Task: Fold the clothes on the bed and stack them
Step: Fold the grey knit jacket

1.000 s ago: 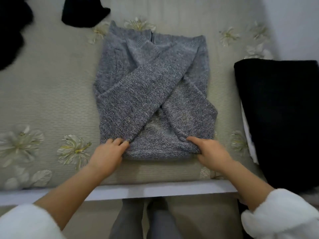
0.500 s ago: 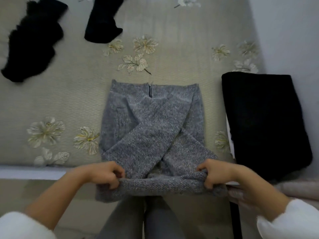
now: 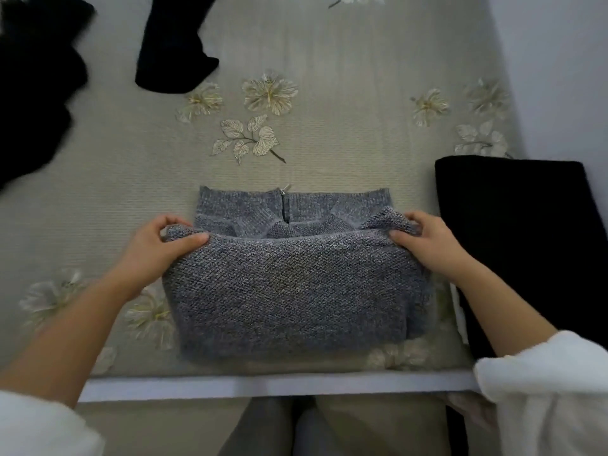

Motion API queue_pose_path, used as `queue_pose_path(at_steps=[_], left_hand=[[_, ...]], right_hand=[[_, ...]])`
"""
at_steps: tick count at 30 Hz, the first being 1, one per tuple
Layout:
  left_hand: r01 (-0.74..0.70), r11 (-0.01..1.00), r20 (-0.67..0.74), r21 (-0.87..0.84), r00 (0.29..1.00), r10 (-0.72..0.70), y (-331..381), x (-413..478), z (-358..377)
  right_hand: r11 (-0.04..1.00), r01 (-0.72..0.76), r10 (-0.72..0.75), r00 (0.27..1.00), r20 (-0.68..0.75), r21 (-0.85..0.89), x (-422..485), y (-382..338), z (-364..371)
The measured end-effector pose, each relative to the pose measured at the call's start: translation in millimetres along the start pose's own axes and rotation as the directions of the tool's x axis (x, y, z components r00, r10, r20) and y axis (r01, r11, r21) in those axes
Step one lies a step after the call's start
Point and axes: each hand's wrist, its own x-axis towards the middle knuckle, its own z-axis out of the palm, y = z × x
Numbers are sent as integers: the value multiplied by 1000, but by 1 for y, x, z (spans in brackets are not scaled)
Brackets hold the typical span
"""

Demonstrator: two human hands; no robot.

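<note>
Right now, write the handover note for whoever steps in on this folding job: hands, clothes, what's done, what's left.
Left hand: pinches the left corner of the grey sweater.
Right hand: pinches its right corner.
Sweater: on the bed near the front edge, bottom half folded up over the body, collar strip uncovered.
Folded black garment: lies to the sweater's right.
Unfolded: fluffy black piece far left, loose black piece at the top.
Done: one black garment folded; sweater nearly folded.
Left: lay the fold flat, release, probably stack the sweater on the black garment, then fold both loose pieces.
</note>
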Motion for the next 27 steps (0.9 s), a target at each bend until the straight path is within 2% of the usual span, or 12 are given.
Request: queue_pose_path(at_steps=[4, 8, 12, 14, 17, 19, 21, 22, 24, 27], left_hand=[[18, 1000, -114, 9, 993, -17, -6, 47, 12], [56, 998, -207, 24, 977, -50, -8, 103, 10], [57, 995, -244, 84, 969, -35, -6, 161, 12], [70, 989, -296, 130, 955, -28, -11, 181, 25], [107, 980, -222, 166, 973, -68, -26, 185, 54], [22, 975, -174, 222, 985, 17, -34, 167, 68], [-100, 937, -144, 336, 977, 156, -40, 148, 74], [-133, 910, -112, 393, 975, 191, -43, 143, 74], [-148, 875, -108, 461, 969, 221, -43, 141, 71], [-215, 812, -211, 542, 901, 379, -30, 154, 63]], right_hand=[[992, -10, 4, 999, -48, -124, 43, -6, 15], [979, -29, -10, 982, -188, -203, 86, -11, 24], [940, -91, -8, 958, -287, -330, 131, -9, 32], [916, -168, 46, 946, -321, -364, 150, -2, 41], [854, -274, 138, 939, -316, -442, 166, 14, 58], [893, -156, 27, 955, -296, -421, 161, 18, 66], [890, 66, -175, 964, -202, -451, 151, 21, 65], [835, 141, -233, 966, -109, -533, 148, 25, 64], [686, 210, -260, 965, 35, -696, 149, 32, 60], [545, 222, -407, 913, -23, -808, 161, 28, 52]])
